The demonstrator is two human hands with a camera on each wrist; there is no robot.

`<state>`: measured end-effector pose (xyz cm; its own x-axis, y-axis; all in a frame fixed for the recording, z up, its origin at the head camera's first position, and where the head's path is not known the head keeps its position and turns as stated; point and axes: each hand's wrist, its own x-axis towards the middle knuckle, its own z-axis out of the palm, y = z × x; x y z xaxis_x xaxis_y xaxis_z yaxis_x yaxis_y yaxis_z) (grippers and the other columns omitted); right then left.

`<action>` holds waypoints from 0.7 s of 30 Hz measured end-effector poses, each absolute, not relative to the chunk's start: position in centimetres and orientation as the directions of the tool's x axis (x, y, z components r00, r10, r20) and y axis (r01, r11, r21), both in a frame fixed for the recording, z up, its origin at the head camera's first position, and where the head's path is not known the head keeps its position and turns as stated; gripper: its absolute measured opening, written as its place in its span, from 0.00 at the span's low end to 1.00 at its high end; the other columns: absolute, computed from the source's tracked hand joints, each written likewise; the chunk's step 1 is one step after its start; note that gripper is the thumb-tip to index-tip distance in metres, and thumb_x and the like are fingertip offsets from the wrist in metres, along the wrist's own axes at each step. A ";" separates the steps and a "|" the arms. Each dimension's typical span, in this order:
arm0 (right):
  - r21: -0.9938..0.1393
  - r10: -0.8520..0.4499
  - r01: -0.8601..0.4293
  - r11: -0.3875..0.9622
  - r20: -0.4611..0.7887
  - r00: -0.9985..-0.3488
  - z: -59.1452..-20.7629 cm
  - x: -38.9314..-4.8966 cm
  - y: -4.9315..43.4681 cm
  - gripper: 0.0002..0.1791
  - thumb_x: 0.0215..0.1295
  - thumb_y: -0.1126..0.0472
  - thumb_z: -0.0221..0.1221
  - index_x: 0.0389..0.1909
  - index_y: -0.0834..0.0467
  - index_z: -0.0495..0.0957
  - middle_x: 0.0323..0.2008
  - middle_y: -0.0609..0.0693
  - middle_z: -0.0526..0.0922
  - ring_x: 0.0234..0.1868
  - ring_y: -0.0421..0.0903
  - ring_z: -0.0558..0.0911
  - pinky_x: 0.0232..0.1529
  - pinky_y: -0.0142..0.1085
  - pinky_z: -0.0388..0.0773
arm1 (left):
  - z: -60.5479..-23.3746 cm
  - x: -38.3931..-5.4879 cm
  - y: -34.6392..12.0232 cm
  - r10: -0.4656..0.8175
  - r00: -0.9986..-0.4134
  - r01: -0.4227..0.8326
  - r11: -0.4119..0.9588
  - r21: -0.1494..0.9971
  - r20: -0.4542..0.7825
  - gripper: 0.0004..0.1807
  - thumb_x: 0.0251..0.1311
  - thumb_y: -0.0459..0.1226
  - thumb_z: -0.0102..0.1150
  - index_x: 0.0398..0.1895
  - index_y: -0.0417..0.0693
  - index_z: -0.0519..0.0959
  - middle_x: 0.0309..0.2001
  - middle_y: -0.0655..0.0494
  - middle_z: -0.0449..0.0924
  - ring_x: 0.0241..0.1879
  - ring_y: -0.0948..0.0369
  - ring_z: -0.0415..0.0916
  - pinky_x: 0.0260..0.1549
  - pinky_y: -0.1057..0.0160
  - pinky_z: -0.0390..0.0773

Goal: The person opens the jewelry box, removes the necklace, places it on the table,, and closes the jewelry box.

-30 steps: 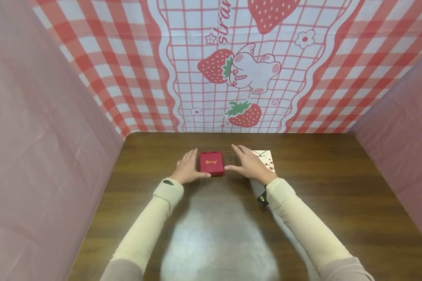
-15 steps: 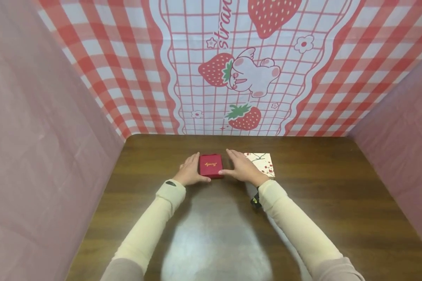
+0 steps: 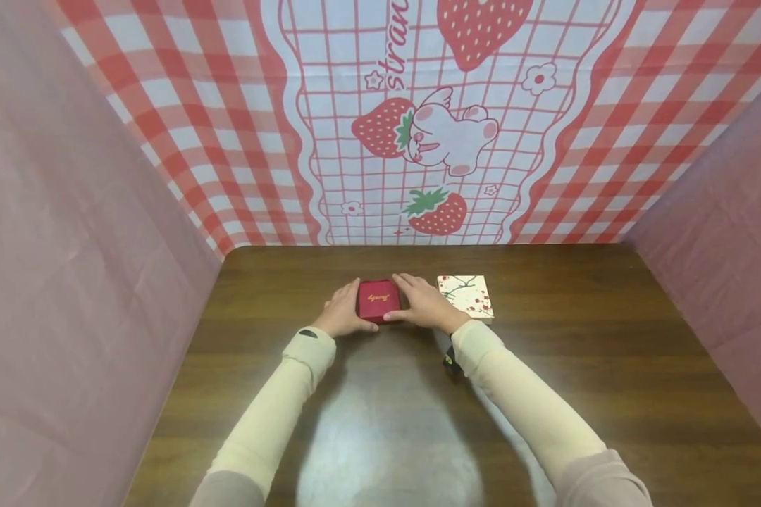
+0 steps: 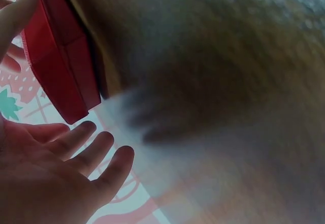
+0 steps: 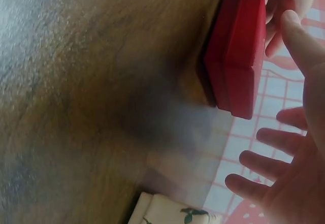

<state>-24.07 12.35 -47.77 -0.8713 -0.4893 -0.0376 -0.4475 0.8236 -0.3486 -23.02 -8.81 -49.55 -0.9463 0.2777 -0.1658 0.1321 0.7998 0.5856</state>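
Note:
A small square red gift box [image 3: 378,299] with gold script on its lid sits on the table, between the two hands. My left hand [image 3: 342,312] is at its left side, fingers extended along that edge and thumb by the front left corner. In the left wrist view the fingers [image 4: 109,168] are spread and relaxed below the box's corner. My right hand [image 3: 423,304] reaches in from the right, thumb by the front right corner. The right wrist view shows its fingers [image 5: 264,163] loosely extended, apart from the box's end.
A cream box [image 3: 466,296] with red blossoms and dark branches lies right of my right hand. The brown wooden table [image 3: 577,366] ends at a strawberry-print cloth [image 3: 330,141] behind. Pink cloth walls [image 3: 89,267] stand at both sides.
My right hand has moved left, from beside the cream box to the red box's right side, uncovering more of the cream box. My left hand has stayed at the red box's left side.

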 end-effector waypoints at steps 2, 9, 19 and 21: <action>-0.359 -0.497 -0.452 0.817 -0.039 -0.867 -47.9 -24.1 12.2 0.53 0.55 0.36 0.64 0.73 0.62 0.57 0.72 0.63 0.61 0.71 0.64 0.63 0.70 0.55 0.63 | -49.7 -23.1 -8.7 0.278 -0.946 0.133 0.802 0.583 -0.167 0.63 0.41 0.48 0.78 0.76 0.39 0.48 0.75 0.39 0.53 0.73 0.41 0.53 0.68 0.36 0.56; -0.374 -0.517 -0.458 0.807 -0.073 -0.853 -48.6 -24.4 11.7 0.54 0.55 0.36 0.64 0.74 0.62 0.54 0.74 0.62 0.58 0.72 0.63 0.62 0.69 0.55 0.63 | -50.0 -23.2 -8.7 0.274 -0.948 0.134 0.802 0.582 -0.160 0.64 0.41 0.48 0.78 0.76 0.38 0.48 0.73 0.37 0.57 0.71 0.40 0.57 0.66 0.35 0.60; -0.335 -0.510 -0.462 0.821 -0.065 -0.858 -48.9 -24.5 11.1 0.53 0.55 0.39 0.67 0.73 0.64 0.56 0.71 0.62 0.62 0.67 0.62 0.68 0.66 0.52 0.69 | -50.3 -23.4 -8.4 0.257 -0.955 0.139 0.825 0.549 -0.145 0.62 0.40 0.43 0.79 0.76 0.39 0.50 0.70 0.37 0.64 0.67 0.41 0.63 0.64 0.39 0.64; -0.323 -0.508 -0.465 0.824 -0.060 -0.859 -49.0 -24.6 10.9 0.53 0.55 0.39 0.67 0.72 0.65 0.58 0.69 0.63 0.64 0.65 0.61 0.69 0.65 0.51 0.70 | -50.4 -23.4 -8.4 0.252 -0.956 0.133 0.826 0.548 -0.148 0.61 0.41 0.42 0.79 0.75 0.40 0.50 0.70 0.38 0.63 0.67 0.42 0.63 0.64 0.40 0.64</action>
<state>-24.56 10.92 -49.00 -0.8592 -0.5081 -0.0598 -0.4651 0.8244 -0.3225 -23.37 -8.37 -50.39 -0.9562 0.2525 -0.1479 0.1334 0.8260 0.5477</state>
